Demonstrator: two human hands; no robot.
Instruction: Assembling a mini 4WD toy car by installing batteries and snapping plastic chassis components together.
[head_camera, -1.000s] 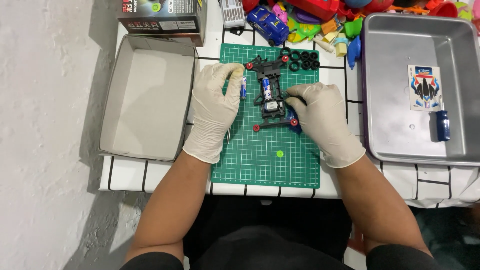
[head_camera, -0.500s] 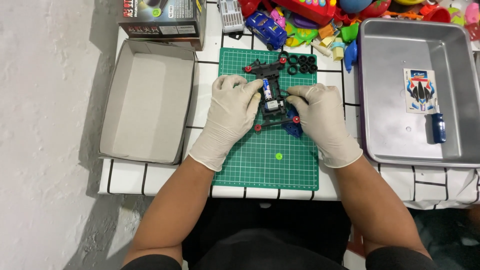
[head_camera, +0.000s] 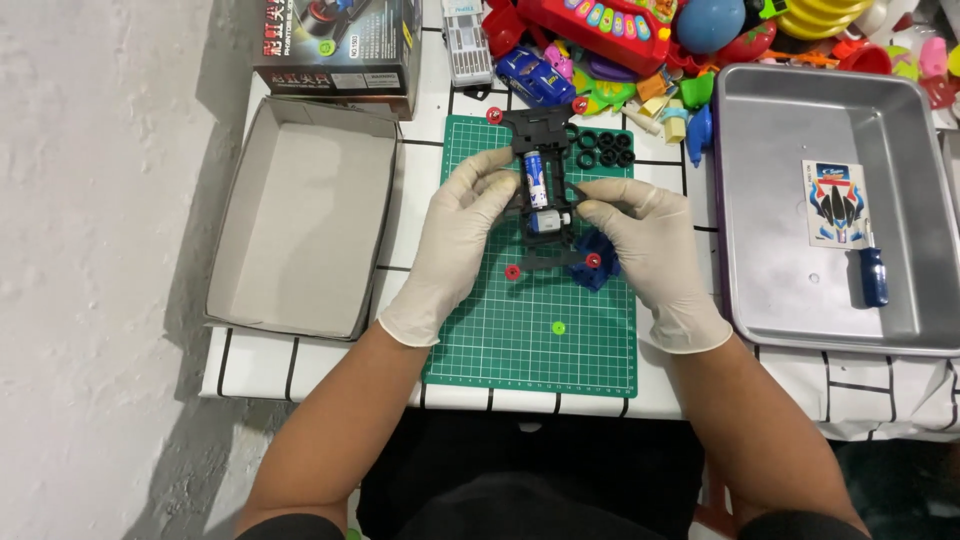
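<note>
Chassis (head_camera: 541, 190) sits on the green mat (head_camera: 535, 340), upper-middle, long axis running away from the body, blue-white battery and small motor seated in it, red rollers at the corners. Left hand (head_camera: 462, 240) grips the chassis's left flank, fingers curled against it; right hand (head_camera: 650, 245) pinches the right side near the motor, fingertips touching the frame. Both gloved, both closed on it, neither spread. Change: a second ago the chassis lay skewed on the mat with the hands splayed wider over it; now it's squared up and the hands have closed in on the midsection, so the work looks to have moved from positioning to something at the motor or battery bay. A blue part (head_camera: 597, 268) lies just under the right palm, partly hidden. Black tyres (head_camera: 603, 150) sit just right of the chassis front; a green dot (head_camera: 558, 327) lies lower on the mat. Open box (head_camera: 305, 225) left, metal tray (head_camera: 830, 210) right with sticker sheet (head_camera: 835, 203) and screwdriver (head_camera: 873, 275). Toy pile (head_camera: 650, 40) beyond.
</note>
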